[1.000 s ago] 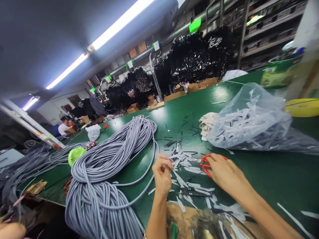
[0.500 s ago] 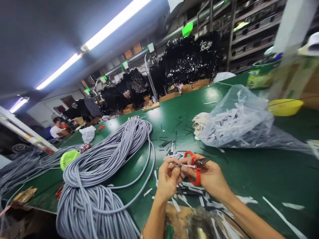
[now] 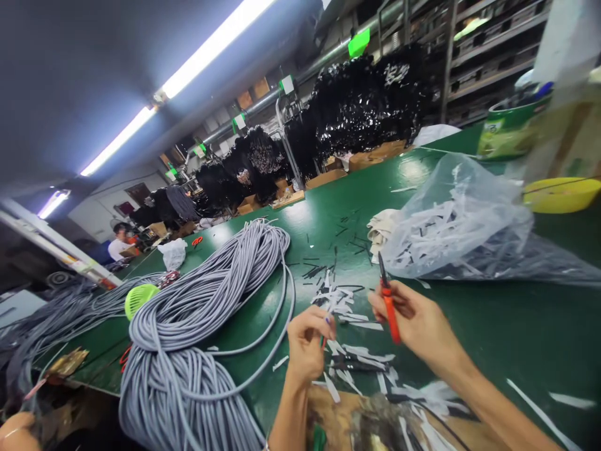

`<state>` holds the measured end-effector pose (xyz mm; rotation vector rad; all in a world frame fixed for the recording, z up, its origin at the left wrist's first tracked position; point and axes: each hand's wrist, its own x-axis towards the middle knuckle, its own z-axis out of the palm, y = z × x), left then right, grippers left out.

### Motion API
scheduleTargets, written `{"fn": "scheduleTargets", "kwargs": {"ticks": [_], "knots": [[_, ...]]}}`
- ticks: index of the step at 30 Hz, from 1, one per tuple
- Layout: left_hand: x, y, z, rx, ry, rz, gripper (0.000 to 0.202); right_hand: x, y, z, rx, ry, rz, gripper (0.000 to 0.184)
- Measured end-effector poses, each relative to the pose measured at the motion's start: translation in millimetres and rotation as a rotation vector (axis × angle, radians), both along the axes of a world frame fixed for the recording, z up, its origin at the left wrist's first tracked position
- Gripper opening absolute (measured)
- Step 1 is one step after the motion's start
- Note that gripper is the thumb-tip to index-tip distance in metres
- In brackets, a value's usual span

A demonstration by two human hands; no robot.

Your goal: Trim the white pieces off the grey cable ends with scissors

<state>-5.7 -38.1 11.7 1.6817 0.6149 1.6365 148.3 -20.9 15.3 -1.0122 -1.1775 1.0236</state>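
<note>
My right hand (image 3: 417, 322) grips red-handled scissors (image 3: 387, 304), blades pointing up and away. To its left, my left hand (image 3: 307, 341) is pinched shut on a small thin piece with a red and blue end that I cannot name. Both hands hover above the green table (image 3: 493, 326) near its front edge. White and black strip offcuts (image 3: 350, 313) lie scattered beneath them. A large coil of grey cable (image 3: 206, 313) lies to the left of my left hand.
A clear plastic bag of strip scraps (image 3: 460, 228) sits at the right, with a yellow bowl (image 3: 561, 194) and a green tub (image 3: 509, 128) behind it. A green ball (image 3: 139, 297) lies by the coil. Black bundles (image 3: 361, 109) hang at the back. A person (image 3: 121, 241) sits far left.
My hands were together with the scissors at the small piece; they have now drawn apart. The scissors turned upright in my right hand. My left hand dropped slightly with the piece.
</note>
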Motion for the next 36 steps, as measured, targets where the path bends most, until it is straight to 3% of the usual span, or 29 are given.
{"fn": "scheduleTargets", "kwargs": {"ticks": [5, 12, 17, 20, 23, 25, 27, 31, 36], "knots": [[-14, 1, 2.5, 0.031, 0.077, 0.205, 0.043, 0, -5, 4.8, 0.271, -0.508, 0.152, 0.040], [-16, -1, 2.3, 0.078, 0.321, 0.215, 0.044, -6, -12, 4.3, 0.385, -0.649, 0.210, 0.039], [-15, -1, 4.6, 0.107, 0.324, 0.199, 0.038, -2, -8, -4.7, 0.427, -0.684, 0.173, 0.042], [-14, -2, 3.5, 0.074, 0.289, 0.175, 0.037, -4, -8, -5.8, 0.473, -0.653, 0.113, 0.046], [-11, -4, 0.9, -0.060, 0.217, 0.193, 0.027, -9, -11, -4.7, 0.446, -0.575, 0.046, 0.050], [-8, -5, -0.8, -0.179, 0.193, 0.200, 0.030, -12, -11, -4.4, 0.354, -0.491, 0.017, 0.053], [-5, -7, -1.8, -0.252, 0.181, 0.188, 0.045, -13, -9, -4.8, 0.208, -0.349, 0.022, 0.055], [-1, -7, -2.4, -0.276, 0.126, 0.207, 0.063, -8, -4, -4.6, -0.013, -0.045, -0.008, 0.049], [2, -6, -2.4, -0.282, 0.326, 0.194, 0.038, -11, -10, -0.5, 0.133, 0.013, 0.025, 0.045]]}}
